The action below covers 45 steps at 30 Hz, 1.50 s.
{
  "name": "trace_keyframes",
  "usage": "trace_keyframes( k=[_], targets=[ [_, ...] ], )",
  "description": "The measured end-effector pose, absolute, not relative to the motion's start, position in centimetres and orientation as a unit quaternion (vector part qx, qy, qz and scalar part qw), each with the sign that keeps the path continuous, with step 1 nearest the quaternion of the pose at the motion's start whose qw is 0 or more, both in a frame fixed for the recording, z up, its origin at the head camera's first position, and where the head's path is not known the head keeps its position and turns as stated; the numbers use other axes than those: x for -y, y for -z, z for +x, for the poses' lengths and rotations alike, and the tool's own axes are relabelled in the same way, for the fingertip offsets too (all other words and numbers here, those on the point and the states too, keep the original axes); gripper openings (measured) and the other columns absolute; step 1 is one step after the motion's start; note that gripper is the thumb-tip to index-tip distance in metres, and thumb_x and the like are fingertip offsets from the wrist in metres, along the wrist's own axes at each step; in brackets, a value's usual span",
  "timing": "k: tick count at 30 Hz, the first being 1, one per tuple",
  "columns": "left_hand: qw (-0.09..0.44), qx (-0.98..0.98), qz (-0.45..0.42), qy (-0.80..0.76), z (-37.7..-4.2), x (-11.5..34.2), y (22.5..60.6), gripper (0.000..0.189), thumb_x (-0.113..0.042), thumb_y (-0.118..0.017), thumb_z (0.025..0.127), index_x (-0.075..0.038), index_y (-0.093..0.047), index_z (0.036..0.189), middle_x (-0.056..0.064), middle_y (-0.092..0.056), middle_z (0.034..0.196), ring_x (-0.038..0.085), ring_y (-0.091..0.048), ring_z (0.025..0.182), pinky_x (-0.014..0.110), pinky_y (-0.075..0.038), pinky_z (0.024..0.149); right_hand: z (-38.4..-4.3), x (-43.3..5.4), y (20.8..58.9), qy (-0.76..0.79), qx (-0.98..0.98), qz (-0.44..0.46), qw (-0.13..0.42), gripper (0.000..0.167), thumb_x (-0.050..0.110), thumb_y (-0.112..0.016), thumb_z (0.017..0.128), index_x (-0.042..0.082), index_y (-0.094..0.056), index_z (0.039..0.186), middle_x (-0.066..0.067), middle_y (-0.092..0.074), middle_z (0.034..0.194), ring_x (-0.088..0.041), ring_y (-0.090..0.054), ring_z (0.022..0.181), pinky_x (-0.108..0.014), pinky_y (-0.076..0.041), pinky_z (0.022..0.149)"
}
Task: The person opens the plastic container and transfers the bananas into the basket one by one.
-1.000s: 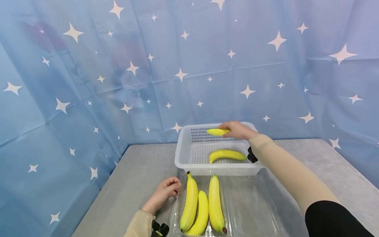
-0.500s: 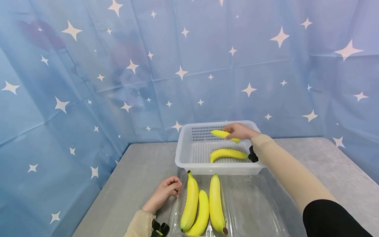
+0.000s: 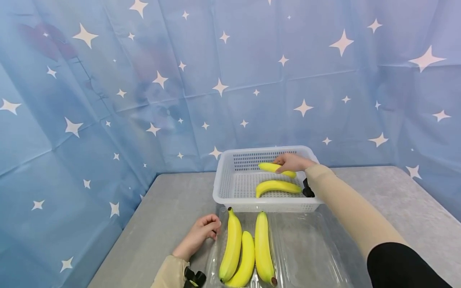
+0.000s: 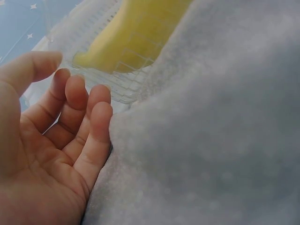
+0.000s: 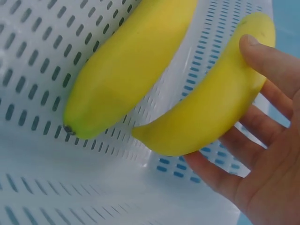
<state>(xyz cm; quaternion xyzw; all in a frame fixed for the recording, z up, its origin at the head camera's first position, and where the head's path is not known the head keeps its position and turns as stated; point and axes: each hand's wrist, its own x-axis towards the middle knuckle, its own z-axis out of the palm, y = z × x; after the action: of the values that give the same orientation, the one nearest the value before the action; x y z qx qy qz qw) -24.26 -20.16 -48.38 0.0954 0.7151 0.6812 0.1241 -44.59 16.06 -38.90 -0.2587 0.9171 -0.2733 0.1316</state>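
Observation:
In the head view, my right hand (image 3: 292, 162) is inside a white perforated basket (image 3: 220, 180) and grips a banana (image 3: 268, 166). The right wrist view shows my thumb (image 5: 267, 56) on one side of this banana and my fingers beneath the other. A second banana (image 3: 275, 186) lies on the basket floor, nearer me. My left hand (image 3: 202, 233), fingers loosely bent and holding nothing, is at the left edge of a clear plastic tray (image 3: 306, 244); whether it touches the tray I cannot tell. Bananas (image 3: 264, 248) lie lengthwise in the tray's left compartment.
The basket stands directly behind the tray on a grey table (image 3: 173, 196). A blue star-printed curtain (image 3: 201, 100) hangs behind and at both sides. The tray's right compartment lies beneath my right forearm's left side.
My right hand has lowered the banana into the basket and shifted slightly right, bringing it close to the other banana there. The left hand has stayed in place.

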Motion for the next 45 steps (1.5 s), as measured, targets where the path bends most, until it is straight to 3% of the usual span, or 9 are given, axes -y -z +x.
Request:
trace_keyframes(
  k=[10,19,21,23,27,29,32,36,45],
  targets=[
    [0.124,-0.712,0.098,-0.684,-24.1,20.3,48.2,0.012,-0.012,-0.060,0.095,-0.002,-0.056,0.090,0.005,-0.056,0.075,0.014,-0.054,0.064,0.027,-0.052,0.060,-44.4,-15.4,39.3,0.268,-0.916,-0.273,0.121,0.044,0.016,-0.070,0.090,-0.002,-0.059,0.128,-0.019,-0.060,0.125,-0.036,-0.057,0.111,-0.049,-0.049,0.090],
    [0.122,-0.709,0.099,-0.687,-24.2,20.4,48.3,0.012,-0.013,-0.061,0.094,-0.003,-0.056,0.089,0.006,-0.056,0.076,0.014,-0.054,0.063,0.027,-0.052,0.060,-44.4,-14.6,39.8,0.254,-0.916,-0.287,0.120,0.041,0.017,-0.073,0.087,0.000,-0.063,0.123,-0.013,-0.064,0.117,-0.026,-0.060,0.099,-0.046,-0.049,0.085],
    [0.120,-0.709,0.099,-0.688,-24.2,20.4,48.3,0.013,-0.013,-0.061,0.094,-0.002,-0.056,0.090,0.006,-0.056,0.076,0.014,-0.054,0.063,0.027,-0.052,0.060,-44.4,-14.6,39.8,0.252,-0.916,-0.289,0.120,0.040,0.016,-0.073,0.086,0.000,-0.064,0.122,-0.011,-0.066,0.108,-0.021,-0.058,0.087,-0.042,-0.049,0.079],
    [0.121,-0.710,0.098,-0.687,-24.3,20.4,48.2,0.013,-0.013,-0.061,0.094,-0.002,-0.056,0.090,0.006,-0.056,0.077,0.014,-0.054,0.063,0.027,-0.052,0.060,-44.4,-14.6,39.8,0.250,-0.916,-0.287,0.127,0.039,0.015,-0.074,0.086,0.000,-0.065,0.121,-0.004,-0.062,0.086,-0.015,-0.047,0.071,-0.035,-0.044,0.070],
    [0.121,-0.712,0.098,-0.685,-24.2,20.4,48.2,0.012,-0.013,-0.061,0.095,-0.004,-0.056,0.089,0.005,-0.057,0.077,0.014,-0.055,0.064,0.027,-0.052,0.060,-44.5,-14.7,39.9,0.245,-0.917,-0.284,0.138,0.038,0.013,-0.073,0.086,-0.001,-0.065,0.120,0.002,-0.033,0.060,-0.015,-0.021,0.059,-0.032,-0.029,0.060],
    [0.121,-0.712,0.099,-0.685,-24.2,20.3,48.2,0.011,-0.013,-0.060,0.095,-0.004,-0.056,0.089,0.005,-0.057,0.077,0.014,-0.055,0.064,0.027,-0.052,0.060,-44.4,-14.7,40.0,0.243,-0.918,-0.282,0.138,0.037,0.013,-0.073,0.086,0.000,-0.065,0.120,0.002,-0.027,0.061,-0.015,-0.020,0.059,-0.033,-0.027,0.060],
    [0.121,-0.711,0.098,-0.686,-24.2,20.3,48.2,0.011,-0.012,-0.060,0.095,-0.005,-0.056,0.089,0.005,-0.057,0.076,0.014,-0.055,0.064,0.027,-0.052,0.060,-44.3,-14.7,40.0,0.235,-0.922,-0.280,0.129,0.036,0.015,-0.074,0.086,0.002,-0.067,0.119,0.001,-0.052,0.073,-0.015,-0.043,0.066,-0.033,-0.042,0.067],
    [0.123,-0.710,0.094,-0.687,-24.1,20.2,48.3,0.010,-0.012,-0.060,0.095,-0.004,-0.057,0.089,0.005,-0.057,0.076,0.014,-0.055,0.064,0.027,-0.052,0.060,-44.1,-14.6,40.2,0.226,-0.926,-0.273,0.128,0.036,0.017,-0.074,0.086,0.004,-0.067,0.119,-0.010,-0.066,0.114,-0.028,-0.059,0.105,-0.048,-0.048,0.090],
    [0.124,-0.711,0.091,-0.686,-24.1,20.1,48.4,0.011,-0.013,-0.061,0.094,-0.005,-0.056,0.088,0.005,-0.057,0.076,0.015,-0.054,0.064,0.027,-0.052,0.060,-44.1,-14.7,40.6,0.218,-0.926,-0.279,0.133,0.036,0.016,-0.073,0.086,0.004,-0.067,0.119,-0.013,-0.064,0.118,-0.032,-0.059,0.108,-0.047,-0.049,0.090]
  ],
)
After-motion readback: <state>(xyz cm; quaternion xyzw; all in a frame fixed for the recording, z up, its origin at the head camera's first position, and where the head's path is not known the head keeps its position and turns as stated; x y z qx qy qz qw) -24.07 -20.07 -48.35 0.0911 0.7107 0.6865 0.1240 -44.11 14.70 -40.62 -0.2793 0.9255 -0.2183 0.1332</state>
